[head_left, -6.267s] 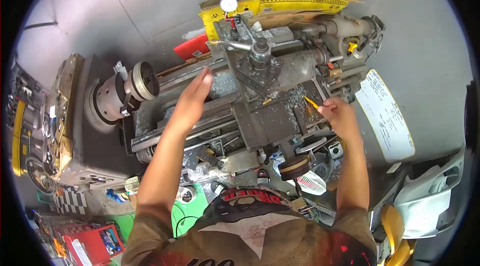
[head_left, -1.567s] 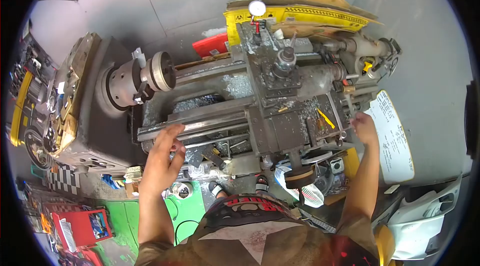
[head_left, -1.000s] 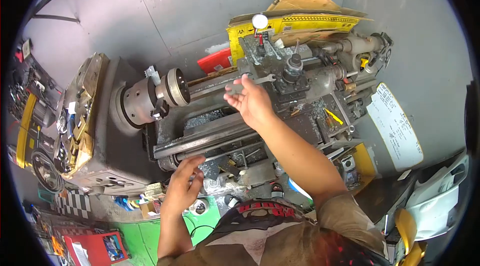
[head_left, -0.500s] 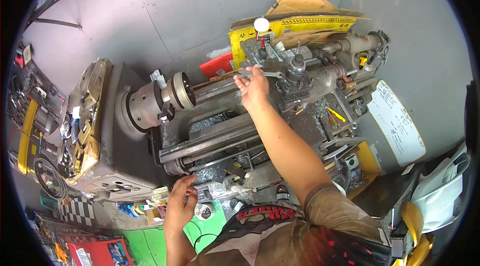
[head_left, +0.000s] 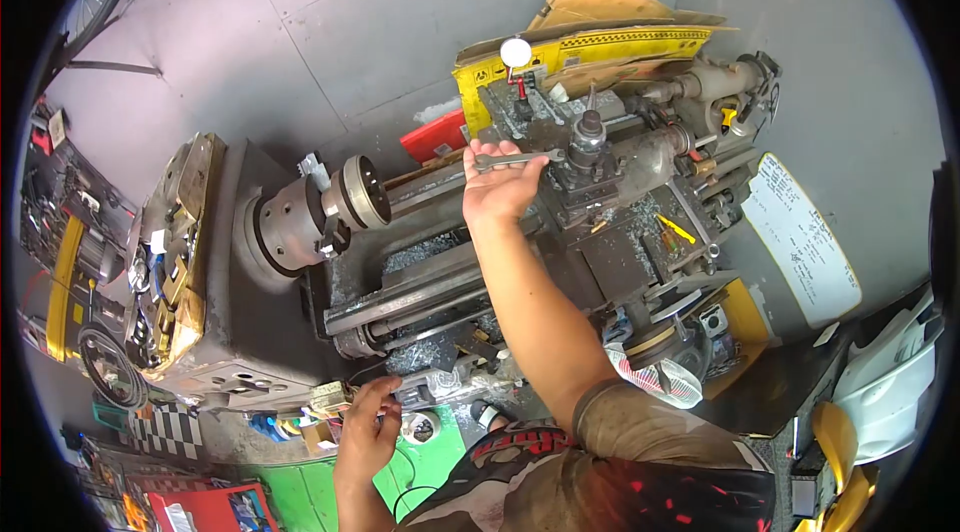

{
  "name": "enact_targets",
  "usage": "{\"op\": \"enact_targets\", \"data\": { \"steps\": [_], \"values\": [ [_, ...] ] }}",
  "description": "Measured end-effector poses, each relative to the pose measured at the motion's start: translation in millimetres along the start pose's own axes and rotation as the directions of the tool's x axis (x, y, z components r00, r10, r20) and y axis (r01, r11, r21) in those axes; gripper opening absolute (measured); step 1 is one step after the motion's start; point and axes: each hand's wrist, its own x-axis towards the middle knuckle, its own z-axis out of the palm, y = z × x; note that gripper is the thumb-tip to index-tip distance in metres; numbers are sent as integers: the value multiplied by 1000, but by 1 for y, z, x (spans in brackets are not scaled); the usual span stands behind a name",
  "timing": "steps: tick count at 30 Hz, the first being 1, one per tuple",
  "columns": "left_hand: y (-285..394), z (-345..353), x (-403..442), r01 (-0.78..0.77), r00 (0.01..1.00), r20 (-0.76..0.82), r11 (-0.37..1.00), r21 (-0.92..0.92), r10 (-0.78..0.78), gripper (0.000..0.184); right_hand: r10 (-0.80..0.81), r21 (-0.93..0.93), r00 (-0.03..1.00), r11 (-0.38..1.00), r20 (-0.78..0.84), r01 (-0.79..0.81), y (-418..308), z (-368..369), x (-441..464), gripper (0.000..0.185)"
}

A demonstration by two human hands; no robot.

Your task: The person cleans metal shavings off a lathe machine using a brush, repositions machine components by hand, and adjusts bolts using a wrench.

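Across the fingers of my right hand (head_left: 498, 196) lies an open-end wrench (head_left: 512, 160), with the thumb against it and the palm turned up. Its right end reaches close to the tool post (head_left: 588, 144) on the lathe; I cannot tell whether they touch. My left hand (head_left: 368, 434) is low at the front of the lathe, its fingers loosely bent and apart, with nothing visible in them. It hovers beside the front edge near a small pale box (head_left: 330, 398). The lathe chuck (head_left: 290, 222) stands to the left, holding a round metal workpiece (head_left: 362, 192).
Metal chips lie over the lathe bed (head_left: 420, 297) and carriage. A dial indicator (head_left: 516, 54) stands behind the tool post. A yellow-handled tool (head_left: 676, 229) rests on the carriage. Loose tools crowd the headstock top (head_left: 165, 282). A whiteboard (head_left: 800, 237) hangs at right.
My right hand has turned its palm further up, with the wrench now lying across the fingers. My left hand has dropped slightly. The camera view has shifted a little.
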Motion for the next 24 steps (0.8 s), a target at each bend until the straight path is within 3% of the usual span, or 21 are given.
{"op": "enact_targets", "data": {
  "steps": [4,8,13,19,23,24],
  "values": [
    [12,0,-1,8,1000,17,1000,19,-9,44,-30,-23,997,999,-75,28,2,3,-7,57],
    [24,6,7,-9,997,71,999,53,6,44,120,-8,992,993,-27,-120,-14,-5,-22,59],
    [35,17,24,-85,990,116,995,50,79,45,195,-122,975,970,-111,-208,-31,9,-34,62],
    [38,28,69,-154,982,111,988,20,150,42,196,-68,970,976,-145,-207,-40,6,-40,60],
    [40,42,94,-96,995,34,995,-11,96,39,439,-168,893,877,-100,-450,-89,4,-57,61],
    [30,49,102,-83,996,29,996,-39,84,38,436,-173,894,878,-100,-447,-98,7,-56,61]
  ]
}}
